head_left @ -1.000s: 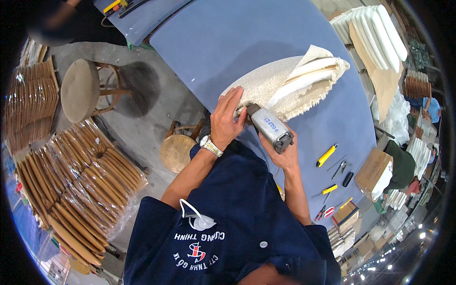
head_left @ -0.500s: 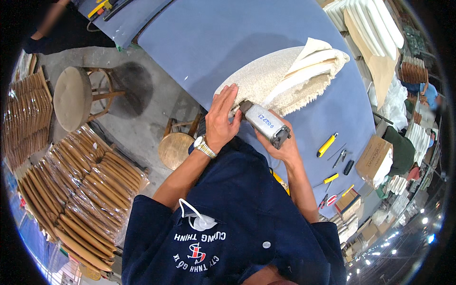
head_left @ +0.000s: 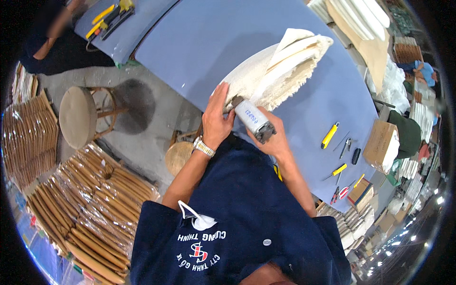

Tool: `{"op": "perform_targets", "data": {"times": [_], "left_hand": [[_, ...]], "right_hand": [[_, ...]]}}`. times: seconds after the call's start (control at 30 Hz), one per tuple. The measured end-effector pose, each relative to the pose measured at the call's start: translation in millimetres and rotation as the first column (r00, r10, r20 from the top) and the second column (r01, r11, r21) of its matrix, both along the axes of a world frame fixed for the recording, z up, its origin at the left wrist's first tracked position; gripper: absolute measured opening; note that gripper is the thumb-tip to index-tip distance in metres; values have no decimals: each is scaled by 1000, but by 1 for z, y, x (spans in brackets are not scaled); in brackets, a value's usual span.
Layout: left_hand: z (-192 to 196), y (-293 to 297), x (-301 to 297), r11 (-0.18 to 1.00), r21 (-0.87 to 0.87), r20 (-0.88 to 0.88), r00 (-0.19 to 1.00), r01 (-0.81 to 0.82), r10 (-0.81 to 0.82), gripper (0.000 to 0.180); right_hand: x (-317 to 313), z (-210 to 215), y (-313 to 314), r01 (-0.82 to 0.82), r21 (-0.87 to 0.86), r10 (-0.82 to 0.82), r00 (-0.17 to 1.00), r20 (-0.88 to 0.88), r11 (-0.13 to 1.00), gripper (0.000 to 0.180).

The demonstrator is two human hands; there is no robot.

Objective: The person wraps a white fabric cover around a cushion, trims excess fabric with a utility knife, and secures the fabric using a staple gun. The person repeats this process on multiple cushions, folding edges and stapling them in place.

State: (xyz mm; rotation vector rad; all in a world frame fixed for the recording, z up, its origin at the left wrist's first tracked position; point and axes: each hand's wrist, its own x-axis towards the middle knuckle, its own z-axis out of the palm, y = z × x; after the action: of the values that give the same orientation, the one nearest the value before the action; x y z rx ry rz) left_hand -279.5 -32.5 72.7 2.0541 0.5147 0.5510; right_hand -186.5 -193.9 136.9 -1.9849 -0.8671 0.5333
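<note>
A curved, cream-coloured upholstered piece [head_left: 248,72] rests tilted on the blue-topped table, its fleecy fabric folded over a pale inner edge and ragged along the near side. At its near left end, my left hand [head_left: 217,122] grips the edge, with straight fingers along the outer face and the thumb on the near side. My right hand [head_left: 276,137] is wrapped round a grey staple gun [head_left: 251,116], whose dark nose sits against the fabric edge close to my left thumb. The body of the tool hides most of the right fingers, and the exact contact spot is covered.
On the table's [head_left: 190,42] right side lie a yellow utility knife [head_left: 329,135], a yellow-handled screwdriver [head_left: 338,169], red-handled pliers [head_left: 343,192] and a cardboard box [head_left: 380,145]. A round stool [head_left: 78,116] and plastic-wrapped brown stacks [head_left: 95,199] stand left. Another person [head_left: 52,47] is at far left.
The upholstered piece has shifted slightly left and turned, showing more of its inner side. Both hands and the staple gun have moved a little left with it; my left fingers sit nearer its end.
</note>
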Motion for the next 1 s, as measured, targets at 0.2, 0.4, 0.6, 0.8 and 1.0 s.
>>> {"op": "perform_targets", "data": {"times": [0.2,0.4,0.6,0.8,1.0], "left_hand": [[-8,-14,-7,992,115,-84,995,60,-51,84],[-22,-30,-12,943,227,-208,958,243,-197,89],[-14,-36,-11,889,263,-316,904,375,-288,95],[-27,-38,-11,806,364,-366,867,467,-337,100],[-31,-40,-13,777,399,-424,849,487,-315,108]], "right_hand": [[-16,6,-98,208,-203,-249,947,-205,957,43],[9,-74,-209,544,-524,-467,837,285,656,49],[65,-73,-199,713,-74,-707,701,93,697,42],[161,-40,-104,659,107,-649,678,346,745,44],[209,-63,-96,681,-180,-627,728,279,710,58]]}}
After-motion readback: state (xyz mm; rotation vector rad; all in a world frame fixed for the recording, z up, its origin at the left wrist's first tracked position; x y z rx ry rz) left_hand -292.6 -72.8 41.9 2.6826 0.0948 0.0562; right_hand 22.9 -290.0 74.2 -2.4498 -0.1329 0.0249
